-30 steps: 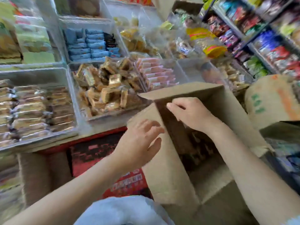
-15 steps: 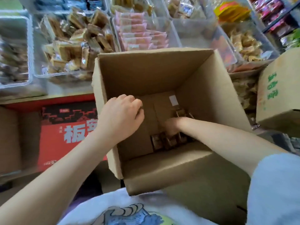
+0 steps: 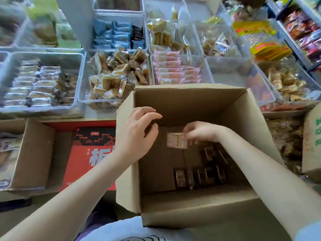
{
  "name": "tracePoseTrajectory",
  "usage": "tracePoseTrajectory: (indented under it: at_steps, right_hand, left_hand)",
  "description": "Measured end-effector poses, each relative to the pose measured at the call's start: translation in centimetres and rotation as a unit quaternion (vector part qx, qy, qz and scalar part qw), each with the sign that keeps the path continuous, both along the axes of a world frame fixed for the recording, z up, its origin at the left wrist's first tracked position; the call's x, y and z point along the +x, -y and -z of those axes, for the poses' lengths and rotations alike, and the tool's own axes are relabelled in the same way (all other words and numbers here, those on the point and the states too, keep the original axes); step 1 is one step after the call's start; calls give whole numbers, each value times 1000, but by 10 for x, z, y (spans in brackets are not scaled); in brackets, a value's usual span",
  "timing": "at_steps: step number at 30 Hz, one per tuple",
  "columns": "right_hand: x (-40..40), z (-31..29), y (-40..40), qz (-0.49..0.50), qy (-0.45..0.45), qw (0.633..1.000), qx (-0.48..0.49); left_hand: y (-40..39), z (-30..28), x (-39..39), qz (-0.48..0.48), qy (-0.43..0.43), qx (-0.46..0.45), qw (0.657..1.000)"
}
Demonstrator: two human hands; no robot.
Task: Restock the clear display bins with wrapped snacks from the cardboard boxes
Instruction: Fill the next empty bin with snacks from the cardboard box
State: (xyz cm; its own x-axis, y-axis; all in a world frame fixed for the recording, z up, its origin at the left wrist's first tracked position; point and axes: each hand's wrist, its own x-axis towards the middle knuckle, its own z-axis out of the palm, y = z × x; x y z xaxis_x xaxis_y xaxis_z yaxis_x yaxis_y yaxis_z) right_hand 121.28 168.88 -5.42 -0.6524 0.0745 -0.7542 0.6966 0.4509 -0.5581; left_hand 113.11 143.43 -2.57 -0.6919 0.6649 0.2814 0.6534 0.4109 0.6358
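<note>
Cardboard box (image 3: 191, 207): nearly empty, a few dark wrapped snacks (image 3: 199, 176) beneath the hands. Right hand (image 3: 201, 134) pinches one pale packet (image 3: 176, 140); left hand (image 3: 139, 134) relaxed at the rim. Bins (image 3: 225, 73) beyond: partly stocked.

the right hand (image 3: 199, 134), half a second ago down among the dark wrapped snacks (image 3: 199, 176) on the cardboard box (image 3: 191, 101) floor, now holds a pale wrapped snack (image 3: 176, 140) raised above them.
</note>
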Motion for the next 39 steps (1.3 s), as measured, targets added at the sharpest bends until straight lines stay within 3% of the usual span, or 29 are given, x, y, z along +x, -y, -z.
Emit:
tracePoseTrajectory:
  at_steps: [1,3,6,8,12,16,23,28,32,39]
  right_hand:
    - [-5,-19,3,79,-59,990,-103]
    - [-18,-54,19,154,-164,936,-270]
    - [-55,-90,64,172,-272,891,-319]
    - [-88,-103,99,168,-313,894,-273]
    - [-171,-104,160,160,-334,923,-101]
    - [-271,-82,213,87,-286,947,120]
    - [-408,-45,285,-19,-202,931,305]
    - [-477,-13,289,-75,-189,899,387]
    - [-535,26,292,-134,-198,876,419]
    - [-582,78,304,-138,-217,890,376]
  left_hand:
    - [5,-3,-7,-32,29,26,999]
    - [14,-16,-24,-76,128,108,983]
    - [29,-41,-58,-65,308,208,926]
    - [47,-50,-88,-40,331,219,917]
    - [99,-38,-170,-61,304,145,940]
    - [165,1,-266,-125,257,12,958]
    - [239,60,-393,-138,180,-144,963]
    - [237,95,-449,-78,88,-223,968]
    - [221,120,-484,-60,69,-281,955]
    - [213,146,-501,-68,43,-305,949]
